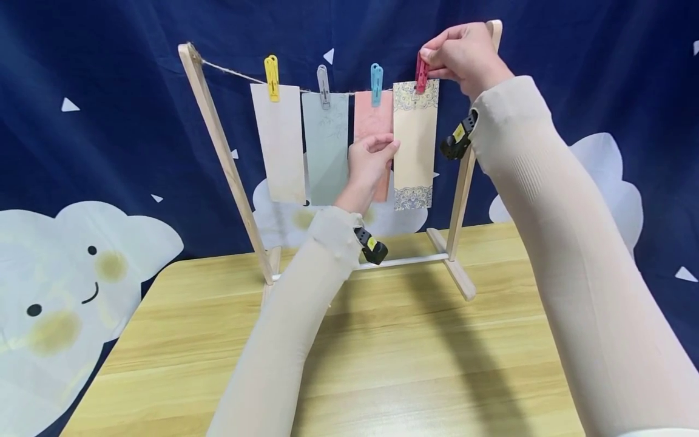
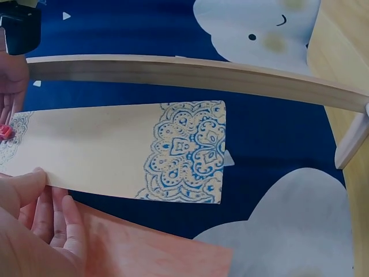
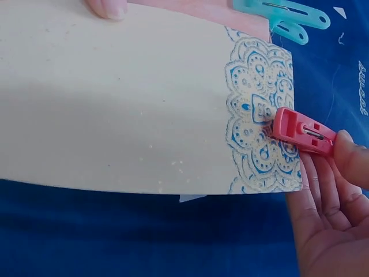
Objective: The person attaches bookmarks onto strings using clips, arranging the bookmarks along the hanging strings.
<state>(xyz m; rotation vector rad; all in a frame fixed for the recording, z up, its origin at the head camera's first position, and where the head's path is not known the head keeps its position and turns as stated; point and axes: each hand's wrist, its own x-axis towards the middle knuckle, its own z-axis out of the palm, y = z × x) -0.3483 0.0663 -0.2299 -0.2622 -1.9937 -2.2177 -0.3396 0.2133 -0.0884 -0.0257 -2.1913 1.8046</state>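
A cream paper card (image 1: 415,145) with blue lace-like patterns at both ends hangs at the right of a twine line. My right hand (image 1: 464,57) pinches a red clothespin (image 1: 422,74) whose jaws sit over the card's top edge; the same clothespin (image 3: 302,131) shows thumb on one side and fingers behind in the right wrist view. Lower down, my left hand (image 1: 374,164) pinches the card's left edge between thumb and fingers, as the left wrist view also shows. Behind that hand hangs a pink card (image 1: 374,115), partly hidden, under a blue clothespin (image 1: 377,85).
A white card (image 1: 277,145) under a yellow clothespin (image 1: 272,79) and a grey-green card (image 1: 326,152) under a grey clothespin (image 1: 323,86) hang further left. The wooden frame (image 1: 226,158) stands on a wood-grain table (image 1: 180,340), before a dark blue curtain (image 1: 109,36) with clouds.
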